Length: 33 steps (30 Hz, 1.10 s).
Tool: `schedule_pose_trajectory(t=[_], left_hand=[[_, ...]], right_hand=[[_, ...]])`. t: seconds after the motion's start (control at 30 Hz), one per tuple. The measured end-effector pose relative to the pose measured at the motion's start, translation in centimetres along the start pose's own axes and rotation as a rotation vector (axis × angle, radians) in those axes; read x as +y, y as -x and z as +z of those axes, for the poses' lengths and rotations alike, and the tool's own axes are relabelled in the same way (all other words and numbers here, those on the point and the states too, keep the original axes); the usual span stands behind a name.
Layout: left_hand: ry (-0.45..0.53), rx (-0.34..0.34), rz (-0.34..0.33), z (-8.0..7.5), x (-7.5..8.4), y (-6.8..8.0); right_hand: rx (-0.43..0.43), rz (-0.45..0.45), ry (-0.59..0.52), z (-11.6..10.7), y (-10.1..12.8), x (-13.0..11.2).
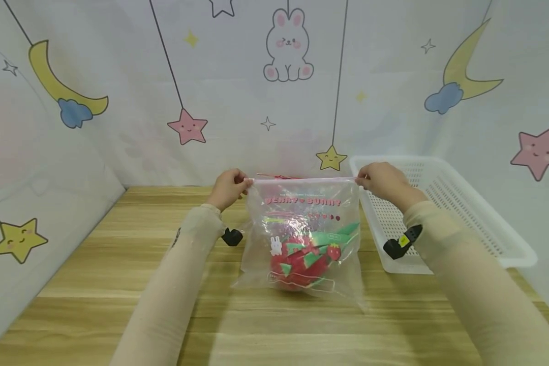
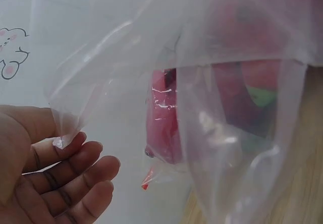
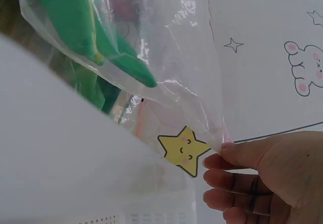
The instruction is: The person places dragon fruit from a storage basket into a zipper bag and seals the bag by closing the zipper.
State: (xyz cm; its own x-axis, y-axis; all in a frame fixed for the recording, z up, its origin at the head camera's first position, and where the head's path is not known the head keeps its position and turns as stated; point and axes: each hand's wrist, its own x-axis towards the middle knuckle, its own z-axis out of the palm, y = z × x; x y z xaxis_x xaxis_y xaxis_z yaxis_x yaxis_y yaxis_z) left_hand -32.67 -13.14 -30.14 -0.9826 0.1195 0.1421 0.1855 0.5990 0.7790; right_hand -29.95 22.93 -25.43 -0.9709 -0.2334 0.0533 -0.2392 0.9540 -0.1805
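A clear zip bag [image 1: 302, 229] printed with pink letters stands upright on the wooden table [image 1: 119, 284], stretched between both hands. A red and green dragon fruit toy [image 1: 299, 264] lies inside at the bottom. My left hand [image 1: 229, 188] pinches the bag's top left corner [image 2: 63, 139]. My right hand [image 1: 382, 180] pinches the top right corner [image 3: 222, 143]. The pink zip strip [image 1: 304, 180] runs taut between them. Through the plastic, the left wrist view shows the red fruit [image 2: 166, 128] and the right wrist view shows its green leaves [image 3: 86, 37].
A white perforated plastic basket [image 1: 444, 203] sits on the table to the right of the bag, under my right forearm. A cartoon-printed cloth backdrop [image 1: 274, 76] closes off the back and both sides.
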Motion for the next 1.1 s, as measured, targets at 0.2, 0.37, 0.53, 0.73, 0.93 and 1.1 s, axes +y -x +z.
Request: schedule_pose_trajectory(t=[0.2, 0.37, 0.53, 0.73, 0.93, 1.1], left_hand=[[0.041, -0.012, 0.013, -0.3, 0.1, 0.3], [0.047, -0.008, 0.024, -0.5, 0.2, 0.3], [0.011, 0.006, 0.037, -0.7, 0.4, 0.5], [-0.058, 0.021, 0.069, -0.8, 0.9, 0.9], [-0.098, 0.018, 0.085, -1.2, 1.5, 1.4], [-0.154, 0.018, 0.093, -1.6, 1.8, 2.0]], right_hand=[[-0.013, -0.007, -0.007, -0.1, 0.1, 0.0], [-0.029, -0.006, 0.004, -0.3, 0.1, -0.1], [-0.042, -0.019, 0.010, -0.4, 0.2, -0.1], [-0.063, -0.029, -0.009, -0.5, 0.6, -0.1], [-0.092, -0.037, -0.055, -0.5, 1.5, 0.3], [-0.112, -0.040, -0.052, -0.4, 2.3, 0.6]])
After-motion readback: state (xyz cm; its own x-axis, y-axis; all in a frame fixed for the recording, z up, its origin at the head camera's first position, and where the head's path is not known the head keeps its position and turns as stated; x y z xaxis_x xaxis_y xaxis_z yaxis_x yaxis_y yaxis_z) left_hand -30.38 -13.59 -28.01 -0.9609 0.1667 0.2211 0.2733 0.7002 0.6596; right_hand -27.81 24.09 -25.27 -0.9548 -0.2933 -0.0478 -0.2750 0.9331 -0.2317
